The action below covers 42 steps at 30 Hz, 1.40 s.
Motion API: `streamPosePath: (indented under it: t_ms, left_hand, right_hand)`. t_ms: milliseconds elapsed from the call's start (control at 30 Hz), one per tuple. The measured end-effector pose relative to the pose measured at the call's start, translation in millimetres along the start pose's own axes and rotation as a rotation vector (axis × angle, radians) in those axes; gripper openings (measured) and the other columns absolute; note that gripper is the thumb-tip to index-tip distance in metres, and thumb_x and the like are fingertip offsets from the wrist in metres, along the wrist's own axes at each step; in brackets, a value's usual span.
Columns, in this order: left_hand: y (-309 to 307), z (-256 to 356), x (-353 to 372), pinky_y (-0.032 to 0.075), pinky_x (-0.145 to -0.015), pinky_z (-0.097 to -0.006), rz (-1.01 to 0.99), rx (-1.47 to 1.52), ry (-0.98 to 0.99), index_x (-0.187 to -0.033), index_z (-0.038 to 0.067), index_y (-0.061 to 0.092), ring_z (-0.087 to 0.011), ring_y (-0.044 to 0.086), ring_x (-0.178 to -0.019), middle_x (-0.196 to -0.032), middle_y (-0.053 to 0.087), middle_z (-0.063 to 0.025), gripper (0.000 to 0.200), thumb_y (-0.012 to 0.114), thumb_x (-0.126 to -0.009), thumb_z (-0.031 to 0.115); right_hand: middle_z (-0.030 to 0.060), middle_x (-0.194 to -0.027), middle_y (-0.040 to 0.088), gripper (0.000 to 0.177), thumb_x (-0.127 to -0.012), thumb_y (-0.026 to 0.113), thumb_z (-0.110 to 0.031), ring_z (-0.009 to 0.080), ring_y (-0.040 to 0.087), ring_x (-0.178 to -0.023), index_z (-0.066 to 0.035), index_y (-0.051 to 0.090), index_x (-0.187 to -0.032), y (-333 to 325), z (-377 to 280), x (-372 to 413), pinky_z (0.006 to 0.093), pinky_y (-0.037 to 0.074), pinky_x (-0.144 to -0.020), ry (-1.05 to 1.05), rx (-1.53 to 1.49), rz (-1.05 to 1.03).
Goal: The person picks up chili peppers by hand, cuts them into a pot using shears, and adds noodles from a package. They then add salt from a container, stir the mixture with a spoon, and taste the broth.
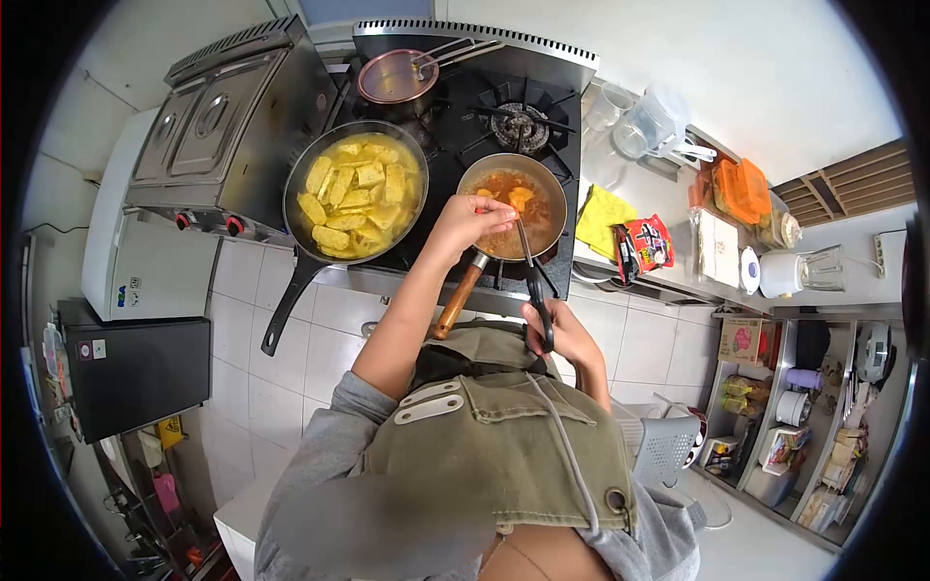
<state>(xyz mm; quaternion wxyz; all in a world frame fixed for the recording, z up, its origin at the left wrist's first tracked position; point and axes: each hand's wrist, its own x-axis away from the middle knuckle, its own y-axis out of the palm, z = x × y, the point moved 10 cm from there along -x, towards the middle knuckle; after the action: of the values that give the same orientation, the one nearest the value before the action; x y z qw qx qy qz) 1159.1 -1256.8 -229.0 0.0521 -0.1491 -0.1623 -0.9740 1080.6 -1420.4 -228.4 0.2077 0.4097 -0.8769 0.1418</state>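
My left hand [469, 229] is over the near side of a saucepan [559, 225], fingers pinched together; what they hold, if anything, is too small to make out. My right hand [568, 339] grips black-handled scissors [536, 286], whose blades point up over the pan beside my left fingertips. Reddish-brown broth [502, 248] with orange pieces fills the saucepan, and its wooden handle [459, 298] points toward me. To the left, a large frying pan [287, 208] holds many yellow, battered-looking pieces [356, 192] in oil or liquid.
A strainer [397, 76] rests on a pot at the back left of the stove [465, 97]. Right of it, a counter bears a yellow cloth [604, 221], a red-and-black noodle packet [643, 246], clear jugs [663, 114] and orange containers [740, 196]. A steel appliance [262, 145] stands left.
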Motion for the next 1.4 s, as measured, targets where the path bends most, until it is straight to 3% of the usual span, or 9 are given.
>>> streamPosePath:
  t_ms: [133,300,533,700,867,967,1400]
  left_hand:
    - [1.9,-6.8,4.0,0.052,-0.074,-0.0204,-0.007,-0.005,-0.016,-0.096,-0.007,0.062,-0.0133,0.064,-0.083,-0.092,0.065,-0.0112,0.021,0.066,-0.081,0.008]
    - [-4.6,-10.3,1.1,0.052,-0.075,-0.0200,0.034,0.015,-0.037,-0.096,-0.006,0.061,-0.0117,0.063,-0.082,-0.091,0.064,-0.0100,0.021,0.064,-0.083,0.010]
    - [2.3,-13.9,3.1,0.051,-0.076,-0.0190,-0.026,0.062,-0.072,-0.100,-0.007,0.061,-0.0110,0.063,-0.084,-0.093,0.064,-0.0095,0.024,0.061,-0.086,0.013]
    - [8.3,-10.2,11.2,0.051,-0.078,-0.0191,-0.037,0.065,-0.127,-0.102,-0.007,0.060,-0.0115,0.063,-0.085,-0.093,0.064,-0.0099,0.027,0.061,-0.087,0.015]
    - [0.6,-13.3,7.2,0.051,-0.079,-0.0203,-0.014,0.109,-0.078,-0.105,-0.008,0.059,-0.0126,0.063,-0.086,-0.095,0.064,-0.0110,0.029,0.062,-0.086,0.014]
    - [-6.5,-14.4,5.0,0.051,-0.080,-0.0211,0.040,0.122,-0.044,-0.104,-0.008,0.059,-0.0132,0.063,-0.086,-0.096,0.064,-0.0119,0.028,0.062,-0.085,0.012]
    - [-1.1,-11.3,6.3,0.052,-0.079,-0.0212,0.023,0.103,-0.043,-0.099,-0.007,0.062,-0.0133,0.063,-0.086,-0.095,0.065,-0.0124,0.021,0.062,-0.084,0.008]
  right_hand:
    - [0.0045,-0.046,0.049,0.056,-0.086,0.047,-0.058,0.0101,0.046,-0.036,-0.006,0.043,-0.065,3.5,2.7,-1.3,0.0230,0.034,-0.035,0.042,-0.177,0.012]
    - [0.0039,-0.046,0.047,0.064,-0.083,0.043,-0.067,0.0103,0.046,-0.038,-0.007,0.043,-0.059,8.1,2.2,4.4,0.0233,0.034,-0.036,-0.040,-0.117,-0.049]
    - [0.0035,-0.046,0.046,0.066,-0.083,0.041,-0.068,0.0103,0.045,-0.038,-0.007,0.043,-0.058,3.1,6.2,4.9,0.0238,0.034,-0.037,-0.067,-0.121,-0.050]
    - [0.0034,-0.045,0.046,0.061,-0.085,0.045,-0.062,0.0100,0.045,-0.038,-0.006,0.045,-0.062,-0.3,4.3,2.7,0.0233,0.033,-0.036,-0.059,-0.130,-0.022]
    - [0.0029,-0.046,0.046,0.052,-0.086,0.051,-0.054,0.0098,0.046,-0.039,-0.003,0.047,-0.078,-3.4,5.3,1.8,0.0233,0.034,-0.037,-0.014,-0.109,0.028]
    - [0.0032,-0.050,0.048,0.054,-0.086,0.050,-0.056,0.0094,0.047,-0.041,-0.003,0.047,-0.085,-1.2,0.9,2.1,0.0230,0.035,-0.038,-0.032,-0.159,0.005]
    - [0.0010,-0.051,0.047,0.061,-0.082,0.047,-0.065,0.0085,0.046,-0.043,-0.004,0.046,-0.088,9.5,1.7,2.5,0.0224,0.035,-0.040,-0.026,-0.079,-0.057]
